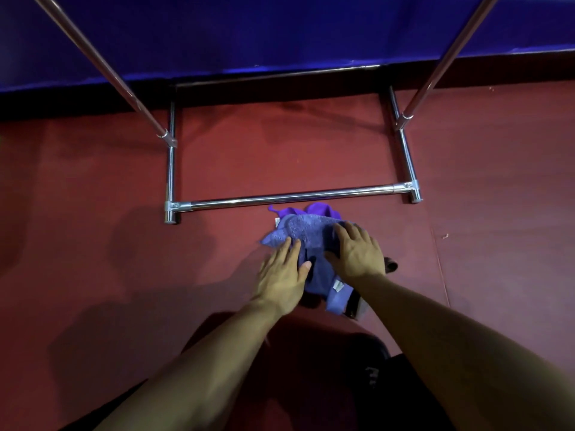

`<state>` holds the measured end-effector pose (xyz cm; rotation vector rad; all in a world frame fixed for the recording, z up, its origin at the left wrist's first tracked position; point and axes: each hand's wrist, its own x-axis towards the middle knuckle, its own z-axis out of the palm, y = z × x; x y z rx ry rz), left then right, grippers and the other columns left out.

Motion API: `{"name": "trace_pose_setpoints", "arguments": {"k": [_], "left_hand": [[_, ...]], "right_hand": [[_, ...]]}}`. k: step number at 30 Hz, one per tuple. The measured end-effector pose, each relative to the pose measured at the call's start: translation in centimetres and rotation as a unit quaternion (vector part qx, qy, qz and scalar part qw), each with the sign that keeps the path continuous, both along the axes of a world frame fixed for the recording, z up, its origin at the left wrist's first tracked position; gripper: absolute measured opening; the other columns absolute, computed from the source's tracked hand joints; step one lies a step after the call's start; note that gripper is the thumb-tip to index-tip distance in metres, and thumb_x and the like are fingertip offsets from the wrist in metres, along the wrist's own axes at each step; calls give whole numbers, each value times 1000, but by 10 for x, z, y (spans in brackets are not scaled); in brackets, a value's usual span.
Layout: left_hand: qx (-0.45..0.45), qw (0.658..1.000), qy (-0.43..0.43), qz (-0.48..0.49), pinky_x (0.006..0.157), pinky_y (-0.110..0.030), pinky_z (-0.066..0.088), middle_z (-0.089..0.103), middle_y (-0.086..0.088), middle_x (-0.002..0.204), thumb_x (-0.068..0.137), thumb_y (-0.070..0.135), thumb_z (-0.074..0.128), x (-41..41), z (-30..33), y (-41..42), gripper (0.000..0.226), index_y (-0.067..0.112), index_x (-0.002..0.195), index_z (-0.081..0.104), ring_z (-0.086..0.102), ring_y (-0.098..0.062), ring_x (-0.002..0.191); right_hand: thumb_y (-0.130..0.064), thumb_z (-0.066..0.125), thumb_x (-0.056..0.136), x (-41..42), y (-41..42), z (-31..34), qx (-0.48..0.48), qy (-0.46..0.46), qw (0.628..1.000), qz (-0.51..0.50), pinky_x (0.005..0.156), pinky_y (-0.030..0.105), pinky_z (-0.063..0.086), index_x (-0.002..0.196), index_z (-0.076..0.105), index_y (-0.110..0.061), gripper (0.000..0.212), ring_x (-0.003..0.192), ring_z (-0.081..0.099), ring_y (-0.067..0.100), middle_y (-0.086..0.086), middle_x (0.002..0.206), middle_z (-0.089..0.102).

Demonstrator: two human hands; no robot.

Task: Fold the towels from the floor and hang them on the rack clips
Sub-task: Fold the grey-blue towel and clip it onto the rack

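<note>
The left hand (pixel 281 272) is resting on the blue towel (pixel 306 236) with fingers extended and flat, thumb lying against the cloth; it is curling round nothing. The right hand (pixel 357 251) is pressing down on the same towel with fingers spread and straight, likewise gripping nothing. Both grips are therefore in contact with the task's thing, which is lying crumpled on the red floor (pixel 93 228), between and under the two palms. The towel's long axis is running from about 11 o'clock to 5 o'clock; its far corner is extending past the left fingertips, and its near end, carrying a white label, is trailing toward the right forearm. The right hand is covering more of the bulk; the left hand is nearer the loose far corner, so a fold is judged to start from that side. A purple towel (pixel 317 209) is lying partly underneath at 12 o'clock, touching the blue one. Just beyond it, the rack base bar (pixel 289 197) is crossing from 9 to 3 o'clock. No rack clips are showing in view.
</note>
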<state>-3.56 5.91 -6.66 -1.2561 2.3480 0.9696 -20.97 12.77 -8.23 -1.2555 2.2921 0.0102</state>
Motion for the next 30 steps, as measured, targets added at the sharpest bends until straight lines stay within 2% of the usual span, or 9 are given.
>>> {"name": "trace_pose_setpoints", "arguments": {"k": [5, 12, 15, 18, 21, 23, 27, 29, 30], "left_hand": [[-5, 1000, 8, 2, 123, -36, 11, 8, 0, 170, 108, 45, 29, 0, 0, -4, 60, 23, 162, 13, 12, -19, 156], [-11, 1000, -3, 1, 121, -32, 13, 7, 0, 170, 108, 45, 30, 6, -1, -8, 61, 21, 162, 13, 13, -18, 156], [-6, 1000, 4, 4, 122, -31, 11, 8, 0, 170, 108, 44, 29, 7, 1, -8, 61, 20, 161, 14, 12, -17, 156], [-1, 1000, 9, 14, 123, -32, 11, 12, -3, 170, 108, 44, 30, 7, 6, -10, 61, 19, 161, 15, 14, -20, 155], [-10, 999, 16, 27, 123, -33, 13, 15, -6, 169, 107, 43, 33, 8, 16, -15, 62, 17, 161, 16, 17, -21, 155], [-10, 999, 25, 43, 123, -33, 17, 19, -6, 168, 107, 42, 36, 8, 28, -19, 63, 16, 161, 17, 22, -23, 153], [69, 975, 51, 207, 114, -34, 31, 39, -8, 160, 104, 41, 46, 7, 61, -27, 60, 20, 157, 28, 40, -29, 144], [159, 931, 46, 324, 110, -33, 36, 46, -12, 154, 104, 41, 48, 6, 75, -30, 56, 12, 152, 40, 45, -30, 141], [223, 893, 60, 386, 106, -34, 40, 53, -13, 148, 103, 41, 49, 6, 78, -30, 52, 9, 145, 50, 52, -30, 135]], "right_hand": [[-46, 68, 86, -8, -10, -12, -2, 1, 1000, 4, 108, 41, 37, 144, 48, -21, 66, 135, 41, 29, 5, 144, 49], [-36, 60, 95, -4, -13, -21, -76, 45, 996, 8, 93, 41, 41, 108, 76, -20, 26, 112, 58, 33, 3, 123, 68], [-34, 55, 99, -5, -17, -12, -105, 47, 993, 15, 85, 41, 42, 104, 73, -13, 28, 99, 63, 37, 11, 106, 72], [-36, 43, 105, -4, -24, 3, -121, 5, 993, -4, 67, 43, 35, 104, 58, -7, 32, 86, 63, 47, 24, 92, 70], [-42, 36, 106, -3, -33, 22, -123, -52, 990, -38, 66, 44, 34, 111, 51, -9, 37, 92, 61, 50, 28, 99, 68], [-41, 40, 105, -1, -41, 40, -129, -106, 984, -69, 71, 45, 39, 104, 53, -9, 35, 98, 60, 49, 27, 100, 68], [-32, 46, 105, 2, -53, 74, -151, -220, 959, -96, 79, 40, 43, 98, 59, -4, 31, 98, 65, 35, 18, 101, 70], [-25, 45, 106, 6, -56, 94, -168, -261, 946, -91, 78, 32, 41, 87, 58, -12, 26, 90, 61, 22, 3, 88, 67], [-22, 45, 106, 9, -56, 103, -179, -275, 940, -89, 78, 29, 40, 82, 55, -19, 26, 87, 58, 18, -4, 83, 64]]}}
